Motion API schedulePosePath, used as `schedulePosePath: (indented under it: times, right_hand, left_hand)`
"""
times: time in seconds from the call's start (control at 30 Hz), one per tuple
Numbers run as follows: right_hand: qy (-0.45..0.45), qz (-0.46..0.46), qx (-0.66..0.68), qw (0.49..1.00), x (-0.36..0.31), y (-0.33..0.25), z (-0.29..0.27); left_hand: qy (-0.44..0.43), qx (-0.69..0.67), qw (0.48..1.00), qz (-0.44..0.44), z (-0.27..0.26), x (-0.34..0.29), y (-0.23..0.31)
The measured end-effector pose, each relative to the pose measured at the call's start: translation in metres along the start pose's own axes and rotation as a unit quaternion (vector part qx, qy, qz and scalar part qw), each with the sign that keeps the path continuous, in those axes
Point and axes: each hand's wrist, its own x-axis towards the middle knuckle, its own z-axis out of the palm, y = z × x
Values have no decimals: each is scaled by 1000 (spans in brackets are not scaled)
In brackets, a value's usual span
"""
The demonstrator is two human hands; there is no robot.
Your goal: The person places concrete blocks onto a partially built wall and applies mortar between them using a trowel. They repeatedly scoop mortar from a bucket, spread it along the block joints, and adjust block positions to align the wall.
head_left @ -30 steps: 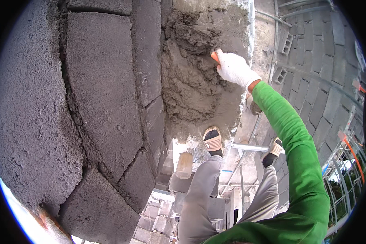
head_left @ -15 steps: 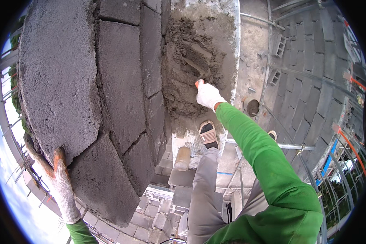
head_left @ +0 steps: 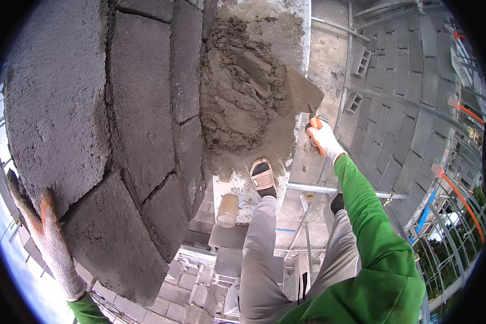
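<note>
My right hand (head_left: 325,139), in a white glove with orange palm, grips the handle of a trowel (head_left: 303,93). Grey mortar smears its broad blade, which lies flat at the right edge of a spread heap of wet mortar (head_left: 243,102). That heap covers a metal scaffold plank (head_left: 306,32). On the left, a wall of grey concrete blocks (head_left: 140,92) rises close to me. My left hand (head_left: 56,243), gloved too, rests on the wall's edge at the lower left; its thumb and fingers are apart, with some fingertips hidden behind the block.
My sandalled foot (head_left: 263,178) stands on the plank below the mortar. Near it is a dusty cylindrical container (head_left: 228,209). Scaffold tubes (head_left: 345,189) run along the right, with loose hollow blocks (head_left: 353,102) and another block wall (head_left: 399,81) beyond.
The trowel has moved right and toward me, from within the mortar to its right edge. The mortar where it was looks smoother. My left hand keeps its place on the wall.
</note>
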Motion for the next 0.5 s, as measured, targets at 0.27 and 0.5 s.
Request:
schedulePosePath:
  times: [0.27,0.5]
  right_hand:
    - [-119,-170,-106,973,93,-85,85]
    - [42,-338,-302,890,-28,-69,175]
  left_hand:
    - [3,-111,986,-127,-13,4,-19]
    - [-21,-102,983,-153,1,12,23]
